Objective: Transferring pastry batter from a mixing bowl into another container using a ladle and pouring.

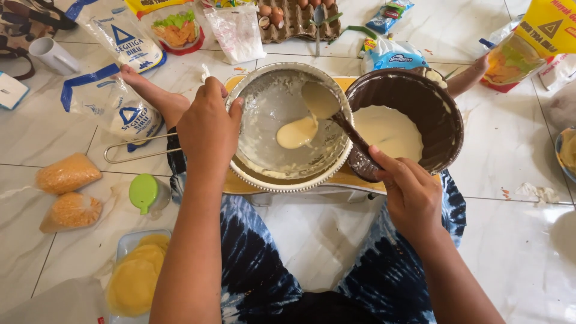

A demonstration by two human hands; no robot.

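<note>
My left hand [207,129] grips the left rim of a round metal pan [264,114] that sits on a small stove between my legs. A pale puddle of batter [296,132] lies in the pan's middle. My right hand [408,192] holds the dark handle of a ladle [321,100], whose bowl of batter hangs over the pan. To the right stands a brown plastic bowl [447,129] half full of pale batter [390,131], touching the pan's edge.
Flour bags [123,36] and a white mug [53,55] lie at the upper left. An egg tray [297,21] sits at the top. Two bags of orange crumbs [67,174], a green-lidded jar [145,193] and a tray of yellow crepes [137,276] lie left. Oil pouch [528,42] at right.
</note>
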